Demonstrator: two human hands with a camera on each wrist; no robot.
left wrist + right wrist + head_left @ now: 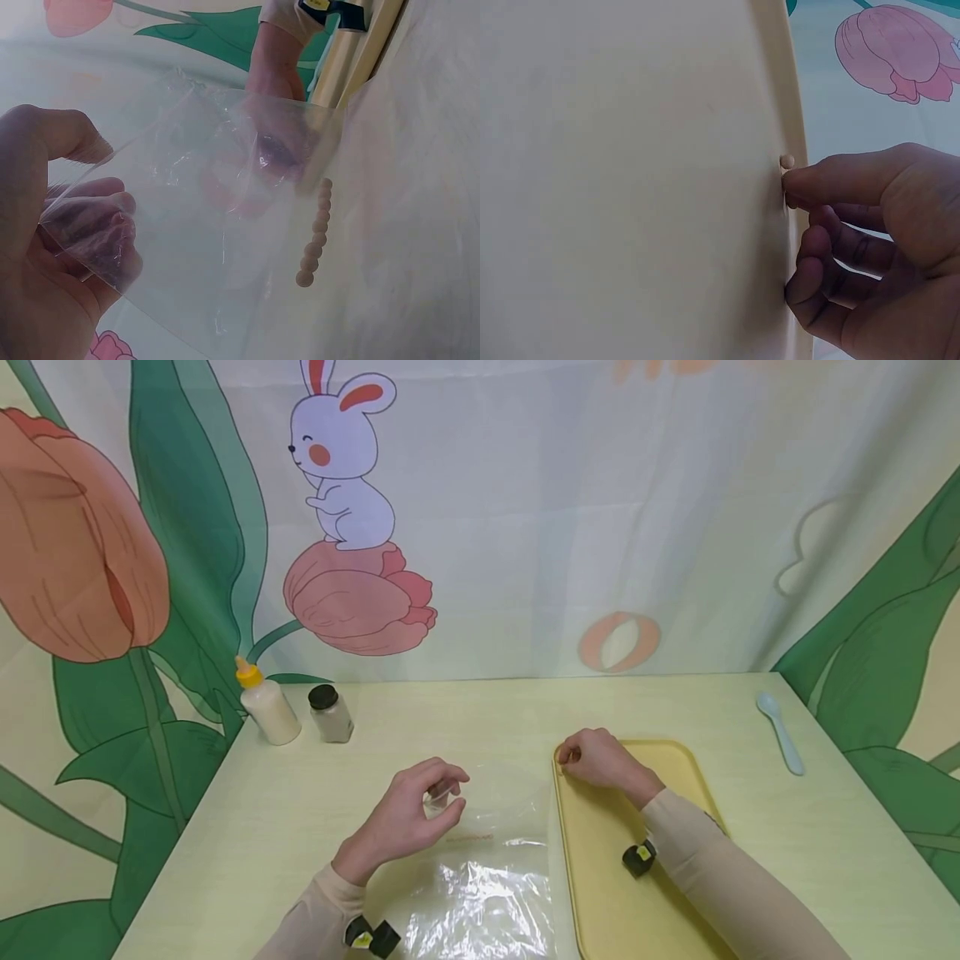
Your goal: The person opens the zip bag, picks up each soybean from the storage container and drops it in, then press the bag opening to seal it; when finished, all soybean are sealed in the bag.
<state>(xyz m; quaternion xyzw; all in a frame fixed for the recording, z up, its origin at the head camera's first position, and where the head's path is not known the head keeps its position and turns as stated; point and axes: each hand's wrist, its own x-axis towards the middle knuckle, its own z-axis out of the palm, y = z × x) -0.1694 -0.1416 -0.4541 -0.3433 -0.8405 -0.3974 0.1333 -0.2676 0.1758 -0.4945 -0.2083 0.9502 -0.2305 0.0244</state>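
Left hand [408,806] grips bag [495,897], right hand [600,758] pinches beads [787,161]; bag's likely light, limp, slippery, so I'd hold its edge [150,129] beside left thumb [79,136].

On the head feed I'm seeing my left arm [318,914] slanting forward and inward | left grip [411,810]: I'm bending the fingers, the thumb is standing apart | right arm [727,868]: also slanting inward | right grip [603,758]: I'm pinching thumb against index finger, remaining fingers are curling

Glossy plastic bag [491,902], smooth tray [603,868]
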